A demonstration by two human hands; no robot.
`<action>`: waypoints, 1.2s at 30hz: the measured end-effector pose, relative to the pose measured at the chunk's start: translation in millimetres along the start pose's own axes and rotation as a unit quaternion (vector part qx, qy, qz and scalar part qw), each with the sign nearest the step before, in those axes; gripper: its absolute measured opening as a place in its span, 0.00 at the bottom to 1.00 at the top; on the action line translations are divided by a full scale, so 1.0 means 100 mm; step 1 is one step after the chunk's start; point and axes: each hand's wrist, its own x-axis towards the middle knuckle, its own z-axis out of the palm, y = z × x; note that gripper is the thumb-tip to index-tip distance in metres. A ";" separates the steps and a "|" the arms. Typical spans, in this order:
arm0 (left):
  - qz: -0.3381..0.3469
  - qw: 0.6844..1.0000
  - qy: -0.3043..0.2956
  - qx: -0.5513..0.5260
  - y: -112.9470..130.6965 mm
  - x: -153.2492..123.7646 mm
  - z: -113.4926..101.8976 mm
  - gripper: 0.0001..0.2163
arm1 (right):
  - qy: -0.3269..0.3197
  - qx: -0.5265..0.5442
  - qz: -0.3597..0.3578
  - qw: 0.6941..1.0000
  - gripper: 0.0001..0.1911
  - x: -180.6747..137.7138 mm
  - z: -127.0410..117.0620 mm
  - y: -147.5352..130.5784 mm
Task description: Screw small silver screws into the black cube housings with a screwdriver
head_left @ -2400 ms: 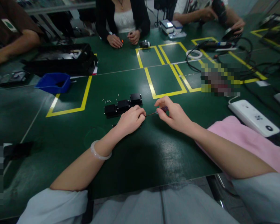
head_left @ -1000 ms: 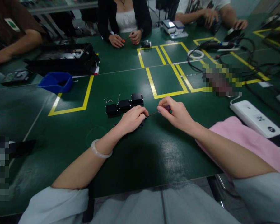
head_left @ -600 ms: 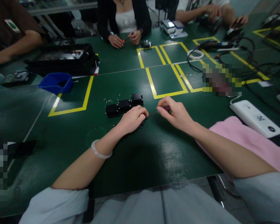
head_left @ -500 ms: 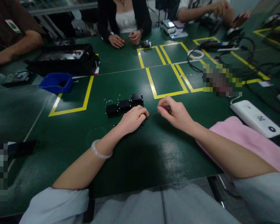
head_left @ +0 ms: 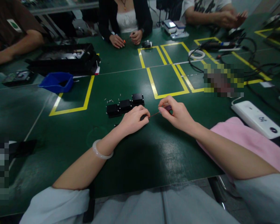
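My left hand (head_left: 135, 119) is closed on a small black part (head_left: 143, 117), which shows between thumb and fingers and is otherwise mostly covered. In my right hand (head_left: 175, 109) a thin screwdriver (head_left: 155, 114) is pinched, its dark reddish handle partly behind the fingers. Its shaft points left, and its tip meets the part by my left fingertips. Just beyond my left hand stand three black blocks in a slanting row: a left block (head_left: 113, 109), a middle block (head_left: 125, 105) and a right block (head_left: 137, 99). Several tiny screws (head_left: 110, 101) lie behind them.
A blue bin (head_left: 56, 82) and a black tray (head_left: 65, 59) stand at the left. To the right are a pink cloth (head_left: 238, 137), a white power strip (head_left: 258, 119) and tangled black cables (head_left: 249, 46). Yellow tape (head_left: 171, 94) marks the green table. Other people sit across it.
My left fingers have shifted around the black part, so it now shows between thumb and fingers. The right hand with the screwdriver has hardly moved. A co-worker's hands at the back right have moved.
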 end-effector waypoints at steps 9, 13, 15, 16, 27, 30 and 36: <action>-0.003 1.000 -0.004 0.002 0.01 0.00 -0.01 0.10 | 0.005 0.003 -0.010 1.000 0.05 -0.01 0.01 0.02; -0.005 1.000 -0.006 0.006 0.01 0.01 -0.01 0.10 | 0.006 0.006 -0.017 1.000 0.05 0.00 0.02 0.02; -0.003 1.000 -0.007 0.009 0.01 0.01 0.00 0.10 | 0.007 0.008 -0.023 1.000 0.06 -0.01 0.03 0.02; -0.001 1.000 -0.007 0.010 0.01 0.01 0.00 0.09 | 0.007 0.008 -0.025 1.000 0.06 -0.01 0.03 0.01; -0.004 1.000 -0.005 0.007 -0.01 0.00 0.00 0.09 | -0.008 0.004 -0.027 1.000 0.03 -0.01 0.01 0.00; -0.004 1.000 -0.006 0.008 -0.01 0.01 0.00 0.09 | -0.003 0.006 -0.033 0.999 0.05 -0.01 0.02 0.00; -0.007 1.000 -0.006 0.010 0.00 0.00 0.00 0.09 | -0.012 0.003 -0.026 1.000 0.04 -0.01 0.01 0.00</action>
